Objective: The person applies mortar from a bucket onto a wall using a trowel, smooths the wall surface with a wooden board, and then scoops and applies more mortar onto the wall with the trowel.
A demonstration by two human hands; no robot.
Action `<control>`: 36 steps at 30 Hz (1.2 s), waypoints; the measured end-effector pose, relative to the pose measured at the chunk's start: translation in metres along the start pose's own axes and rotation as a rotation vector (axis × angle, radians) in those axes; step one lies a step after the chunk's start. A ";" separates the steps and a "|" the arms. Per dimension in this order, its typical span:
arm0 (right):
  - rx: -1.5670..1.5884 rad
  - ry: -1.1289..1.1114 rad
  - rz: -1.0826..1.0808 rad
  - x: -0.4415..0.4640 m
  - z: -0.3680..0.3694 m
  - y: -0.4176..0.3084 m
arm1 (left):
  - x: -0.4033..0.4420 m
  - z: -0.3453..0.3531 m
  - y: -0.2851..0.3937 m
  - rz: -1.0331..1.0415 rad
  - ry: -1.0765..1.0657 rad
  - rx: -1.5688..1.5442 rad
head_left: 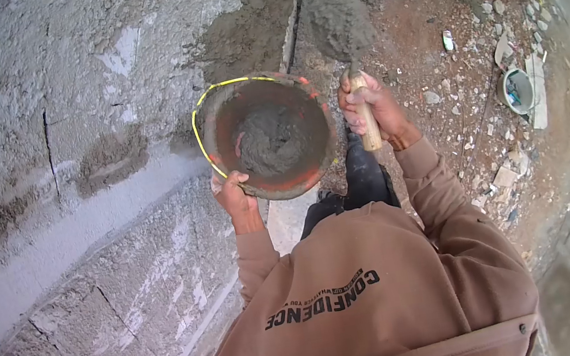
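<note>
My left hand [234,194] grips the near left rim of an orange-red bucket [315,110] with a yellow cord along its edge. Wet grey mortar [275,138] lies in the bottom of this bucket. In my right hand [379,105] is the wooden handle of a trowel [367,124], fingers wrapped around it. The trowel's blade points away from me, and a heap of grey mortar [338,20] covers it. The trowel is to the right of the bucket and apart from it.
A rough, cracked wall [96,66] stands at the left, with darker wet patches. On the right, rubble [505,177] is strewn over reddish soil. A small white bucket [516,90] sits there beside a pale board [538,93]. A white bottle-like item [447,40] lies nearby.
</note>
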State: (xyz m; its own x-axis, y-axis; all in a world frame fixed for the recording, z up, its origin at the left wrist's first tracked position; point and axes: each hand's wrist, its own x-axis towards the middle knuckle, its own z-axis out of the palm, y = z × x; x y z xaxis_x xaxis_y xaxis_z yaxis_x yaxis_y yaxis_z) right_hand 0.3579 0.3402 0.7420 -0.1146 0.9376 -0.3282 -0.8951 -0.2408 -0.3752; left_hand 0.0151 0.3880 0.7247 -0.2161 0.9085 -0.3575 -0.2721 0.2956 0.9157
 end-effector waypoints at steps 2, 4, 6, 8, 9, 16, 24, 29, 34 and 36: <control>-0.029 0.110 -0.232 0.023 0.000 -0.009 | -0.011 -0.003 0.003 -0.011 0.062 0.019; -0.039 0.224 -0.450 0.056 -0.001 -0.014 | -0.022 -0.009 0.005 -0.021 0.124 0.047; -0.078 0.388 -0.671 0.099 -0.004 -0.010 | -0.033 -0.025 0.004 -0.039 0.198 0.080; -0.122 0.521 -0.807 0.163 -0.031 0.006 | -0.051 -0.027 0.008 -0.055 0.279 0.091; -0.096 0.620 -0.841 0.198 -0.035 0.015 | -0.059 -0.035 0.006 -0.055 0.290 0.081; -1.124 0.595 -0.689 0.376 -0.023 0.118 | -0.099 -0.075 -0.021 0.003 0.454 0.100; -0.642 -0.165 0.109 0.110 0.048 0.080 | -0.157 -0.074 -0.026 0.013 0.527 -0.020; -1.352 -0.912 0.818 0.019 0.013 0.072 | -0.201 -0.072 -0.047 0.116 0.504 -0.051; -2.223 -1.052 0.334 -0.073 -0.008 0.143 | -0.255 -0.016 -0.038 0.253 0.468 0.206; -2.305 -1.266 0.394 -0.099 0.004 0.131 | -0.271 -0.003 -0.033 0.408 0.427 0.156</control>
State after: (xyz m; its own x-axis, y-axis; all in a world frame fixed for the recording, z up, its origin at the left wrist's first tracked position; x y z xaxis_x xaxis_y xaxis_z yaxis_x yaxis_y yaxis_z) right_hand 0.2506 0.2167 0.7292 -0.8098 0.2890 -0.5106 0.5598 0.6415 -0.5245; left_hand 0.0803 0.1314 0.7905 -0.6394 0.7687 0.0157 0.0456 0.0176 0.9988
